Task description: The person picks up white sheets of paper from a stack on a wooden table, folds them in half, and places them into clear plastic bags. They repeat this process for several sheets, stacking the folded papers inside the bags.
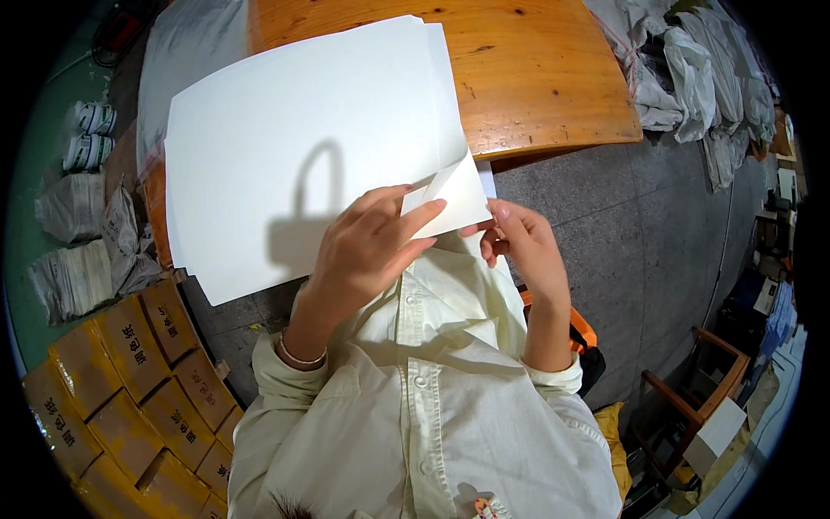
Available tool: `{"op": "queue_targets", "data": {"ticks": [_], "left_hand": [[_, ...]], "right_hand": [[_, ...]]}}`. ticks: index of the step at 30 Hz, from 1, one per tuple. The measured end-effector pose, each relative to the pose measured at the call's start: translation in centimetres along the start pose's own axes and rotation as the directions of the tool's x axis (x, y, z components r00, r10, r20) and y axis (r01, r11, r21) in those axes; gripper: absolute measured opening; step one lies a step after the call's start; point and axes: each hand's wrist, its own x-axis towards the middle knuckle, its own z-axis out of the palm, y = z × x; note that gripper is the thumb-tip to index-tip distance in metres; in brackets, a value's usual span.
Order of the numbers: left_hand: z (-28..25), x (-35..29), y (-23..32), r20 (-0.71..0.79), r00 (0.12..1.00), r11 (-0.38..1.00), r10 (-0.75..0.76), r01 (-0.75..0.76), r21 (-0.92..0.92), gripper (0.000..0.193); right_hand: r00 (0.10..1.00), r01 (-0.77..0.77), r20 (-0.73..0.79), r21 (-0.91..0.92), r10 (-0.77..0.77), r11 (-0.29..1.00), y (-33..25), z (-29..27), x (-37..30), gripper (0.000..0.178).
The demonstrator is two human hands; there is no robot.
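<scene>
A large stack of white paper sheets lies at the table's near edge, slightly askew, with my shadow across it. At its near right corner a sheet corner is lifted and bent over, showing its cream side. My left hand rests at the near edge beside this corner, fingers stretched and apart, the index fingertip against the bent paper. Some of its other fingertips are partly hidden by the paper. My right hand is closed, its thumb and curled fingers at the tip of the lifted corner.
The wooden table has a curved front edge. Clear plastic sheeting lies at its left. Stacked brown cartons stand at the lower left, wrapped bundles above them. White plastic bags are heaped at right, above a wooden frame.
</scene>
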Motion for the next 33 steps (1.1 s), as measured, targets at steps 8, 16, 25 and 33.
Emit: {"op": "queue_targets", "data": {"ticks": [8, 16, 25, 33], "left_hand": [[0.2, -0.1, 0.1, -0.029, 0.997, 0.992, 0.065, -0.061, 0.114, 0.056], [-0.6, 0.0, 0.2, 0.014, 0.999, 0.998, -0.048, 0.048, 0.037, 0.055], [-0.3, 0.4, -0.1, -0.162, 0.987, 0.996, -0.019, 0.033, 0.082, 0.034], [0.0, 0.0, 0.2, -0.287, 0.958, 0.987, -0.013, 0.057, 0.147, 0.024]], "right_hand": [[0.993, -0.081, 0.077, -0.043, 0.084, 0.996, -2.5, -0.2, 2.4, 0.051], [1.000, -0.002, 0.025, -0.076, 0.004, 0.997, -1.6, 0.1, 3.2, 0.050], [1.000, 0.025, 0.022, -0.076, -0.023, 0.997, -1.3, -0.1, 3.0, 0.050], [0.999, 0.046, 0.012, -0.078, -0.045, 0.996, -1.2, 0.1, 3.2, 0.047]]}}
